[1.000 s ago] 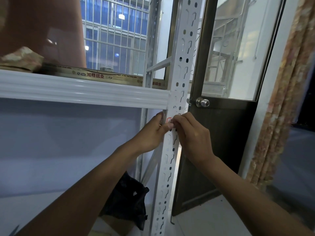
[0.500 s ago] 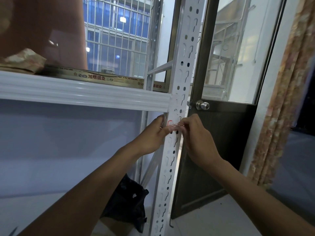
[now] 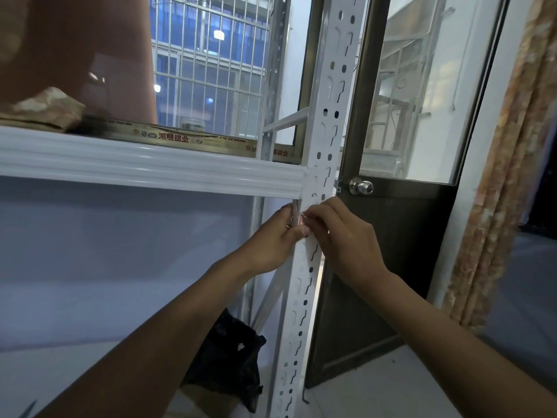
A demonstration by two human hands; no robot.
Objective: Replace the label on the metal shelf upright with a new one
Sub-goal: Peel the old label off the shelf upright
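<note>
A white perforated metal upright [image 3: 327, 122] runs from top to bottom in the middle of the view. A small label [image 3: 301, 220] with red print sits on it just below the shelf beam [image 3: 150, 164]; only a sliver shows between my hands. My left hand [image 3: 275, 238] comes in from the left, its thumb tip against the label's lower edge and its fingers curled behind the upright. My right hand [image 3: 340, 236] comes from the right with fingertips pinching the label's upper right part. Most of the label is hidden by my fingers.
A dark door [image 3: 401, 251] with a round knob [image 3: 361, 187] stands right behind the upright. A patterned curtain [image 3: 512, 176] hangs at the right. On the shelf lie a printed aluminium bar [image 3: 180, 138] and crumpled paper [image 3: 45, 111]. A black bag [image 3: 229, 357] lies below.
Both hands stay at the label. The right hand's fingers have shifted slightly leftward over the label, covering more of it. The camera has moved a little.
</note>
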